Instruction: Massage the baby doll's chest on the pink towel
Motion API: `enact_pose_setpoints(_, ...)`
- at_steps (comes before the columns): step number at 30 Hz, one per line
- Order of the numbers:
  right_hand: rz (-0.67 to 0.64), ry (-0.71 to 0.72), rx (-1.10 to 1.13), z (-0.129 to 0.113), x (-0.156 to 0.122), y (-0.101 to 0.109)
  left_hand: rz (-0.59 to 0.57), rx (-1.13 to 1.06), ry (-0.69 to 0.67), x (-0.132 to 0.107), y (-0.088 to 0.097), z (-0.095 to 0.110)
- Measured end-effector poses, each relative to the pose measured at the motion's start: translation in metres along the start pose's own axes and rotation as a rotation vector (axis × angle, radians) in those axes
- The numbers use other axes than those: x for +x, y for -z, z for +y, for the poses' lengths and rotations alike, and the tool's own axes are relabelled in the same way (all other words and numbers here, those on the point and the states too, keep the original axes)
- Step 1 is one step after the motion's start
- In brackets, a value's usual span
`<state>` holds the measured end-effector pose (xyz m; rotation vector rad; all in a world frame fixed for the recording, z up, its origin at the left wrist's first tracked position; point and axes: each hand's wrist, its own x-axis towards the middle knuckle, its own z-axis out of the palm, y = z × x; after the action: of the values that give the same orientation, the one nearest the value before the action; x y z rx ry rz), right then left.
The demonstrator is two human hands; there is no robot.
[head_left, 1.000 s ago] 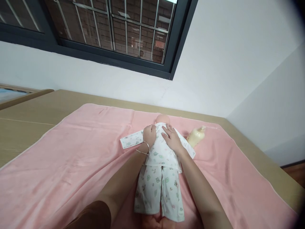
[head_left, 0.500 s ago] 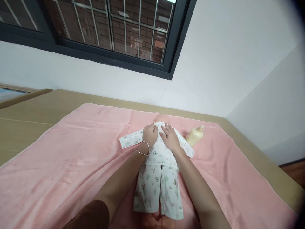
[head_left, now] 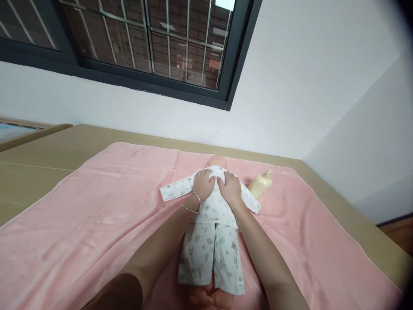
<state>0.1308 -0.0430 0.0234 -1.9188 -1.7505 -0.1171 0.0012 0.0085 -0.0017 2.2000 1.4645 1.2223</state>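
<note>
A baby doll (head_left: 217, 162) in a white printed top (head_left: 215, 211) and matching trousers (head_left: 196, 254) lies stretched out, its head towards the wall. My left hand (head_left: 203, 184) rests flat on the left of the doll's upper body, thumb pointing inward; a thin bangle circles that wrist. On the other side, my right hand (head_left: 230, 187) lies flat at the same height, its thumb close to the left one. Both hands are open and touch the cloth without gripping it. The doll's sleeves stretch out to either side, and its bare feet (head_left: 209, 297) show below the trousers.
Beneath the doll a pink blanket (head_left: 106, 224) covers much of a wooden surface (head_left: 41, 159). A pale yellow bottle (head_left: 260, 184) lies tilted beside the right sleeve. Behind are a white wall (head_left: 155, 112) and a dark-framed window (head_left: 161, 84) with metal bars.
My left hand has turned from a curled, sideways pose to lying flat on the top. My right hand's fingers have drawn closer together and shifted slightly. The doll stays in place.
</note>
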Motion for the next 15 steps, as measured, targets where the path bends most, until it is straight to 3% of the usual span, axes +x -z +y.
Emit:
enact_pose_setpoints(4, -0.158, -0.013, 0.0, 0.006, 0.007, -0.003, -0.023, 0.031, -0.028, -0.001, -0.004, -0.005)
enact_pose_setpoints(7, -0.206, 0.035, -0.006, 0.008, 0.009, -0.002, -0.027, 0.021, -0.067, -0.003, -0.004, -0.008)
enact_pose_setpoints(12, -0.063, 0.106, -0.064, 0.0, 0.002, 0.002, -0.006, -0.034, -0.175, -0.004, -0.001, -0.007)
enact_pose_setpoints(15, 0.008, 0.053, -0.122, -0.007, -0.005, 0.002, 0.044, -0.044, -0.215, -0.006, 0.001, -0.004)
